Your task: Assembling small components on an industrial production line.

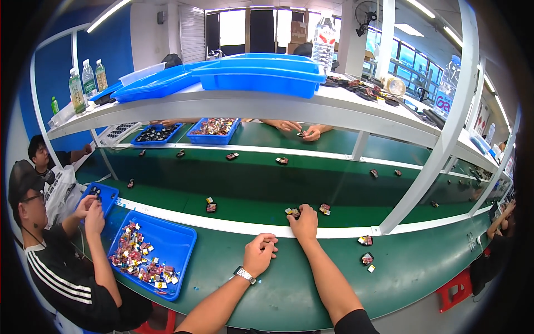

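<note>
My right hand (303, 224) reaches over the white rail to the green belt. Its fingers are closed on a small dark electronic part with a yellow-and-white tag (291, 212), partly covered by the fingertips. A similar part (325, 209) lies just right of that hand. My left hand (260, 255), with a metal watch on the wrist, hovers over the green bench (222, 278). Its fingers are curled in, and anything inside them is hidden. Two more such parts, one upper (365, 240) and one lower (367, 259), rest on the bench to the right.
A blue tray (188, 245) of tagged parts stands at left, beside a co-worker (72, 256) handling something small. More parts, such as this one (211, 205), dot the belt (245, 189). A white post (423, 139) and overhead shelf (222, 104) frame the bench. Another person's hands (303, 131) work across.
</note>
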Demonstrator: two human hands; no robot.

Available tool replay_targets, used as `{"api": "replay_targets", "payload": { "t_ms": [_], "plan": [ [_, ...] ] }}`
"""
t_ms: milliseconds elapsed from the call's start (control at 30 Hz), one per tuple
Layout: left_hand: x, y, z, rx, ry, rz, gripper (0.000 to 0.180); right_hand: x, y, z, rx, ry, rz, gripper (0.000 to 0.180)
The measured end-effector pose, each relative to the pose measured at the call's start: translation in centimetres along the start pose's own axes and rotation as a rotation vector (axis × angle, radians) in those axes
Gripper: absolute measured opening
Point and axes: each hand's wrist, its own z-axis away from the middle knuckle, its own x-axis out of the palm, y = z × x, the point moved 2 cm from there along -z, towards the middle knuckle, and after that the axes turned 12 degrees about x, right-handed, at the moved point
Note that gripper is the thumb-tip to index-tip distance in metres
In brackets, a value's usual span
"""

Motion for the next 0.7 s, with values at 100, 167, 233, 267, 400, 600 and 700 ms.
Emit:
{"api": "replay_targets", "payload": {
  "t_ms": [100,167,233,267,400,600,700],
  "plan": [
    [-0.1,-0.7,-0.3,-0.035,0.037,0.040,0.016,-0.3,1.3,0.0,0.056,-0.148,-0.259,0.052],
    [-1.6,-1.2,-0.2,-0.090,0.046,0.037,0.020,-2.1,-0.3,2.2,-0.036,-0.282,-0.356,0.048],
    [-2.5,-0.9,-0.6,-0.240,0.004,0.179,0.032,-6.0,-1.9,4.6,-0.139,-0.533,-0.455,0.046],
    [-2.7,-0.9,-0.8,-0.296,-0.090,0.236,0.036,-6.9,-1.7,5.5,-0.228,-0.580,-0.493,0.051],
    [-3.1,0.1,-0.7,-0.501,-0.481,0.420,0.043,-9.9,-2.5,7.7,-0.318,-0.724,-0.451,0.052],
    [-1.5,1.1,-0.8,-0.412,-0.313,0.486,0.036,-9.8,-2.9,8.6,-0.299,-0.381,-0.355,0.038],
    [-1.0,1.5,-0.3,-0.415,-0.270,0.464,0.033,-8.5,-2.9,9.6,-0.338,-0.256,-0.269,0.031]
  ]
}}
